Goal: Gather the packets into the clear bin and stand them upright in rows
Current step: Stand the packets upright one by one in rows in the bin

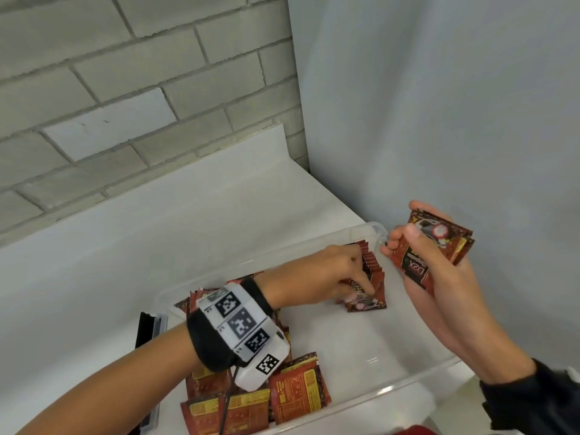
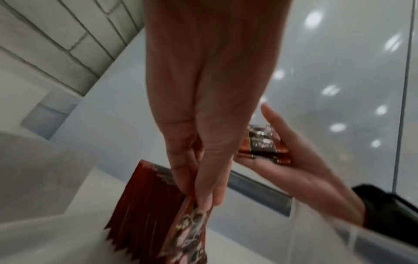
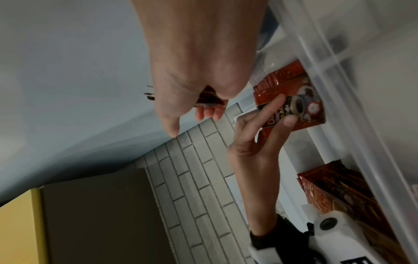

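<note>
A clear bin [image 1: 392,391] stands on the white counter. A row of upright red packets [image 1: 374,267] fills its far right corner. My left hand [image 1: 364,287] reaches into the bin and pinches the front packet of that row [image 2: 190,232], seen also in the right wrist view [image 3: 305,109]. My right hand [image 1: 417,246] hovers just outside the bin's far right corner and grips a small stack of packets [image 1: 437,243]. Loose packets [image 1: 295,387] lie flat in a heap at the bin's near left, partly hidden by my left wrist.
A black object [image 1: 147,331] lies on the counter against the bin's left side. A brick wall [image 1: 125,89] backs the counter and a plain pale wall [image 1: 439,120] closes the right. The bin's middle floor [image 1: 361,346] is bare.
</note>
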Demonstrator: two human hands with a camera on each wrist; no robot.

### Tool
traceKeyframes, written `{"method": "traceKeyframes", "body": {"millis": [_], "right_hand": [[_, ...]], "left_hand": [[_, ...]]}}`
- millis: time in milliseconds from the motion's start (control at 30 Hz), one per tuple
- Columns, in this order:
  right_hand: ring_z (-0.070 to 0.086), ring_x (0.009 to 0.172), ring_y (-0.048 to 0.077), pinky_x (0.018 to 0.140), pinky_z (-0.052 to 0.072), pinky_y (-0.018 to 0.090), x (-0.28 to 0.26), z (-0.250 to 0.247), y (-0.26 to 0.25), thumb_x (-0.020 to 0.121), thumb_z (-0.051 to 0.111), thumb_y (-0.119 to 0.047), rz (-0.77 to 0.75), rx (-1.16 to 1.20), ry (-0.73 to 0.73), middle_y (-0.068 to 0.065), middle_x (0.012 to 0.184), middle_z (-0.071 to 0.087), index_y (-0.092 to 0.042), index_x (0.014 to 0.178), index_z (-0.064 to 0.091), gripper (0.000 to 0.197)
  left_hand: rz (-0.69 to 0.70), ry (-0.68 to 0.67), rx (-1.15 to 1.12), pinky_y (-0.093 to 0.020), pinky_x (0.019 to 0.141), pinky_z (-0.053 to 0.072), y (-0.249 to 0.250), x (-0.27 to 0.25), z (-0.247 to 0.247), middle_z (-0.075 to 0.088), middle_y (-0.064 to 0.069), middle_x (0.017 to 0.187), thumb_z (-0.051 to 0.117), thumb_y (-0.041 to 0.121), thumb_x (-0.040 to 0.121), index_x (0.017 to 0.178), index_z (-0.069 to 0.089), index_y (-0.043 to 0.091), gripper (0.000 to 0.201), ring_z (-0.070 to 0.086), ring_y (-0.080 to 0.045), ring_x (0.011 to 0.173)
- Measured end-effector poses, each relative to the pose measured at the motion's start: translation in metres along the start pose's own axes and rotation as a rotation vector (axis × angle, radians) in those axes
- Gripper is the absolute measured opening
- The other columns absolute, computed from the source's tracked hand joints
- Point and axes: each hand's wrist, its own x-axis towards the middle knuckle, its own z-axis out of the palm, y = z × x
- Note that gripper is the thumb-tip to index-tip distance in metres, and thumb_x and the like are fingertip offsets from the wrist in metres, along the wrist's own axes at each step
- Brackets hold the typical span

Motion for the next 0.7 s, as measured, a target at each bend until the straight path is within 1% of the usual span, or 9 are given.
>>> {"method": "traceKeyframes", "body": {"millis": [100, 167, 233, 300, 400, 567, 600, 667, 700], "right_hand": [[0.066, 0.088, 0.011, 0.086, 0.053, 0.026, 0.000, 0.000, 0.000, 0.062, 0.083, -0.040, 0.006, -0.003, 0.021, 0.002, 0.089, 0.065, -0.021, 0.119, 0.060, 0.065], [0.067, 0.087, 0.010, 0.086, 0.054, 0.026, 0.000, 0.000, 0.000, 0.061, 0.083, -0.041, 0.008, 0.009, 0.010, 0.001, 0.087, 0.065, -0.024, 0.117, 0.062, 0.063], [0.067, 0.087, 0.010, 0.087, 0.054, 0.027, 0.001, -0.001, 0.001, 0.054, 0.087, -0.045, -0.002, 0.005, -0.002, 0.000, 0.086, 0.065, -0.025, 0.116, 0.063, 0.069], [0.067, 0.086, 0.011, 0.088, 0.054, 0.028, 0.002, 0.000, 0.001, 0.053, 0.088, -0.045, -0.007, 0.012, -0.006, 0.001, 0.086, 0.065, -0.025, 0.115, 0.063, 0.069], [0.066, 0.085, 0.011, 0.083, 0.055, 0.025, 0.002, 0.000, 0.001, 0.053, 0.088, -0.044, -0.013, 0.028, -0.007, 0.002, 0.086, 0.064, -0.026, 0.112, 0.064, 0.066], [0.064, 0.080, 0.012, 0.082, 0.054, 0.026, 0.002, 0.001, 0.001, 0.072, 0.071, -0.031, 0.011, 0.052, 0.002, 0.003, 0.080, 0.063, -0.022, 0.115, 0.059, 0.046], [0.063, 0.081, 0.013, 0.083, 0.055, 0.027, 0.002, 0.001, 0.001, 0.071, 0.075, -0.034, 0.016, 0.052, 0.001, 0.003, 0.081, 0.064, -0.022, 0.115, 0.060, 0.048], [0.064, 0.081, 0.014, 0.081, 0.056, 0.030, 0.001, 0.001, 0.000, 0.059, 0.086, -0.044, 0.023, 0.044, -0.004, 0.004, 0.083, 0.064, -0.025, 0.111, 0.063, 0.060], [0.064, 0.081, 0.013, 0.078, 0.057, 0.032, 0.001, 0.002, -0.001, 0.056, 0.087, -0.046, 0.034, 0.035, -0.006, 0.004, 0.083, 0.064, -0.027, 0.109, 0.065, 0.061]], "left_hand": [[0.057, -0.024, 0.115, -0.023, 0.071, 0.035, -0.003, 0.005, 0.011, 0.042, -0.002, 0.091, 0.065, 0.001, 0.085, 0.112, 0.072, 0.011, 0.030, 0.041, -0.014, 0.086], [0.101, 0.016, 0.190, -0.031, 0.062, 0.037, -0.002, 0.006, 0.017, 0.043, -0.005, 0.087, 0.066, 0.001, 0.083, 0.109, 0.074, 0.012, 0.029, 0.043, -0.019, 0.081], [0.156, 0.091, 0.255, -0.031, 0.053, 0.037, -0.001, 0.008, 0.021, 0.047, -0.011, 0.081, 0.070, 0.001, 0.079, 0.102, 0.076, 0.012, 0.026, 0.047, -0.025, 0.074], [0.202, 0.167, 0.304, -0.030, 0.050, 0.034, -0.001, 0.010, 0.023, 0.050, -0.013, 0.076, 0.072, 0.001, 0.076, 0.095, 0.077, 0.011, 0.022, 0.050, -0.029, 0.072], [0.218, 0.241, 0.346, -0.035, 0.052, 0.042, -0.004, 0.014, 0.027, 0.054, -0.015, 0.078, 0.073, 0.004, 0.075, 0.093, 0.077, 0.012, 0.020, 0.053, -0.033, 0.076], [0.192, 0.234, 0.380, -0.039, 0.055, 0.048, -0.007, 0.016, 0.033, 0.059, -0.016, 0.084, 0.076, 0.007, 0.075, 0.093, 0.077, 0.014, 0.020, 0.056, -0.035, 0.081], [0.184, 0.235, 0.388, -0.039, 0.056, 0.048, -0.008, 0.016, 0.034, 0.059, -0.016, 0.085, 0.076, 0.007, 0.076, 0.094, 0.077, 0.015, 0.020, 0.056, -0.035, 0.082], [0.164, 0.225, 0.407, -0.041, 0.061, 0.048, -0.009, 0.017, 0.035, 0.059, -0.016, 0.091, 0.073, 0.007, 0.078, 0.096, 0.076, 0.015, 0.020, 0.055, -0.035, 0.087], [0.152, 0.216, 0.424, -0.042, 0.065, 0.048, -0.009, 0.017, 0.036, 0.059, -0.015, 0.094, 0.071, 0.008, 0.079, 0.097, 0.076, 0.016, 0.020, 0.054, -0.034, 0.090]]}}
